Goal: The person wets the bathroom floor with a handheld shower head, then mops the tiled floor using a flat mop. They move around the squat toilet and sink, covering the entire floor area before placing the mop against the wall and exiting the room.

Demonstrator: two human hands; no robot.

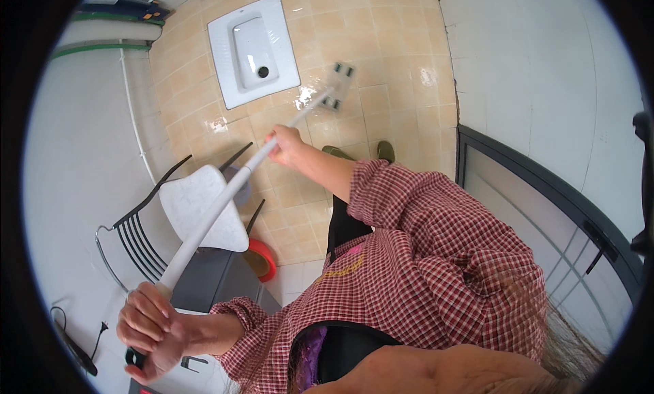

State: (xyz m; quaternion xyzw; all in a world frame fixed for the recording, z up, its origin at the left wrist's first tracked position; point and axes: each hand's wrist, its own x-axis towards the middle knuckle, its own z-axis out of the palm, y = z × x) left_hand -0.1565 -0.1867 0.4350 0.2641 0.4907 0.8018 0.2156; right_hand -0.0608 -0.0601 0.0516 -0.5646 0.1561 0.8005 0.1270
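Beige floor tiles (402, 50) stretch beyond the right hand (284, 146), its fingers clamped around a white mop pole (229, 194). Fingers of the left hand (148, 333) wrap the pole's upper end. Past the right fingers, the blurred mop head (338, 87) is near a white squat toilet (228, 84).

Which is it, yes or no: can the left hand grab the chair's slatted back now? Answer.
Probably not: the left hand is wrapped around the white pole. If it let go, the way to the slatted back looks fairly open, though depth is unclear.
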